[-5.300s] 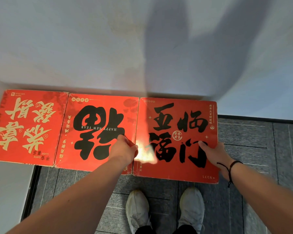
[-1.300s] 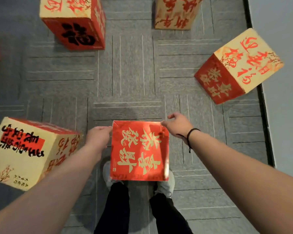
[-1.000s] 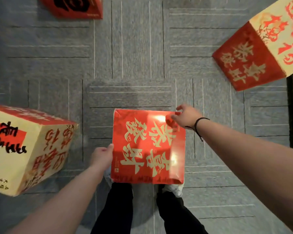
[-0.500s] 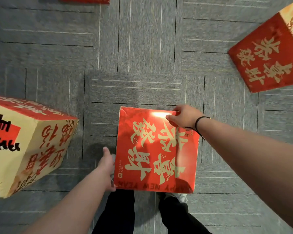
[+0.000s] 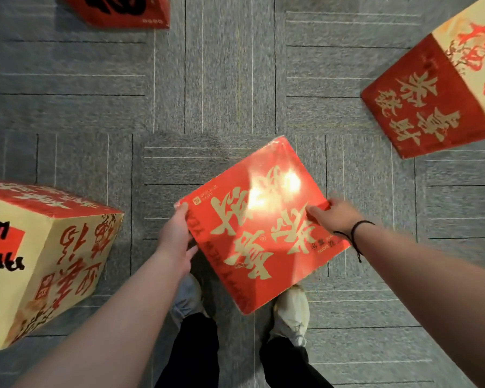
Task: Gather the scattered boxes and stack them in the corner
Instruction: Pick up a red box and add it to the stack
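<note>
Slippage threatens: the left hand (image 5: 177, 233) and right hand (image 5: 331, 217) grip the glossy red box (image 5: 261, 228) only at opposite edges, tilted above the floor (image 5: 235, 79).

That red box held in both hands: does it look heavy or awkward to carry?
The red box is probably light: the left hand and right hand hold it only at opposite edges. Its glossy top reflects glare, so it may be slippery. Flat faces suggest it won't roll.
</note>
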The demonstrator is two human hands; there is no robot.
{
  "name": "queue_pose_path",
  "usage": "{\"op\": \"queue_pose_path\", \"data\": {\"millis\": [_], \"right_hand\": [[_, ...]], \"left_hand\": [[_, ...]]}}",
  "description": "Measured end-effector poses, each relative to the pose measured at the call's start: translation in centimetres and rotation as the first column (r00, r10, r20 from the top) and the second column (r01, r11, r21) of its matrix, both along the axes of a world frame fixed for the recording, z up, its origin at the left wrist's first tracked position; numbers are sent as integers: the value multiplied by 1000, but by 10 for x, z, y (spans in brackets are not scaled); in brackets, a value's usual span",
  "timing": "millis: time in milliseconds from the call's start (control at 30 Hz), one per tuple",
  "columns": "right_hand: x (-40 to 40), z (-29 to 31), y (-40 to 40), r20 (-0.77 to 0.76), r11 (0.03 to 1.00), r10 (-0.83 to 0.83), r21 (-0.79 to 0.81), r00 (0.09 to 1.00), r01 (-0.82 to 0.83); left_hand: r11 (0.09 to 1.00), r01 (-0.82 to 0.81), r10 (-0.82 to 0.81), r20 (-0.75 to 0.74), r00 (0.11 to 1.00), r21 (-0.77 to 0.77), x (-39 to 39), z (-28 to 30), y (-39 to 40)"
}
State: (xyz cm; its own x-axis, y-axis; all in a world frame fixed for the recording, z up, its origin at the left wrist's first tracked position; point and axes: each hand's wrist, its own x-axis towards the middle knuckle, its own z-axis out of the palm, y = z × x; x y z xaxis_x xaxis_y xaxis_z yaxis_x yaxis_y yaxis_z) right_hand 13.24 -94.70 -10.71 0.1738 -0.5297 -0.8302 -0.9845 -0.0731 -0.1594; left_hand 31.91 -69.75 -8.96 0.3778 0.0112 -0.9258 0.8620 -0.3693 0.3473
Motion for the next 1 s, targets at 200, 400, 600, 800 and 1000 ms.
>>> {"op": "queue_pose_path", "data": {"millis": [200, 400, 600, 800, 1000], "right_hand": [[-19, -19, 19, 137, 952, -280, 169, 950, 256], [-20, -3, 23, 234, 906, -414, 198, 880, 374], [-22, 83, 0, 307, 834, -548, 140, 778, 533], [-41, 218, -58, 478, 721, -635, 85, 606, 688], [-82, 379, -106, 672, 590, -638, 114, 376, 799]], "left_hand": [[993, 106, -101, -93, 991, 49, -38, -2, 3], [993, 110, -113, 50, 992, 51, -48, 18, -7], [964, 248, -232, 149, 961, -98, -26, 98, -57], [865, 461, -380, 342, 860, -197, -14, 228, -140], [756, 562, -391, 457, 799, -336, -22, 373, -227]]}}
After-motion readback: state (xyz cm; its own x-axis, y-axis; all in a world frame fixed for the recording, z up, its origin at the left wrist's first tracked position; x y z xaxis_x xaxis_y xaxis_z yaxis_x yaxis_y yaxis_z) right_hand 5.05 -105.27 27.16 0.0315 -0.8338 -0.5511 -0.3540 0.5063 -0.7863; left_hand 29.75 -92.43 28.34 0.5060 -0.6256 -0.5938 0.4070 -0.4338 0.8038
